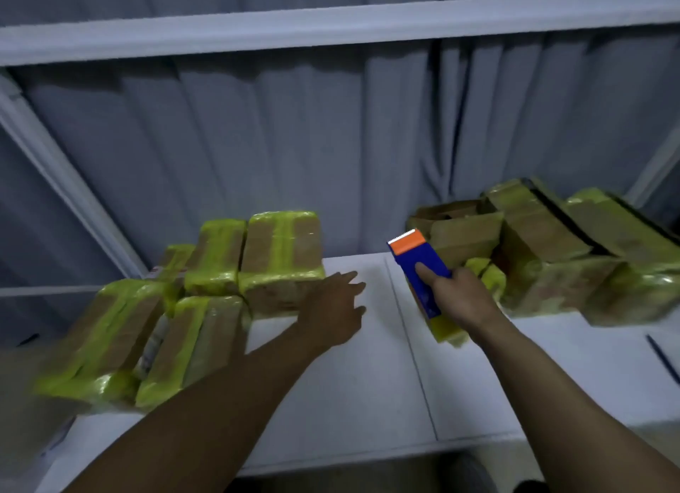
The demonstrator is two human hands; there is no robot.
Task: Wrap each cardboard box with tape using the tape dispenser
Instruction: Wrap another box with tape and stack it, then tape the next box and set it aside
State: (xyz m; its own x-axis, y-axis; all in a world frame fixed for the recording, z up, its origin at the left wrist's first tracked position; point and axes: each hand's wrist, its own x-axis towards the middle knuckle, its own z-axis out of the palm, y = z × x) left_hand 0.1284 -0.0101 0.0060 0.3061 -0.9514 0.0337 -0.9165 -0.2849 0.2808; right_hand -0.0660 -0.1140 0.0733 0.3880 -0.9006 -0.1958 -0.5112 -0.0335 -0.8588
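My right hand [461, 301] grips a blue tape dispenser [419, 268] with an orange toothed tip and a yellow tape roll at its lower end, held above the white table [349, 382]. Empty, with its fingers spread, my left hand [336, 308] hovers over the table just right of a pile of cardboard boxes wrapped in yellow tape [206, 293]. A second heap of cardboard boxes [544, 249] lies at the right, behind the dispenser; some carry yellow tape and one at the back [460, 231] looks bare brown.
A grey curtain [331, 142] hangs behind the table, with a white shelf beam [331, 28] overhead and a slanted white post [62, 183] at the left. A dark pen-like object [662, 356] lies near the table's right edge.
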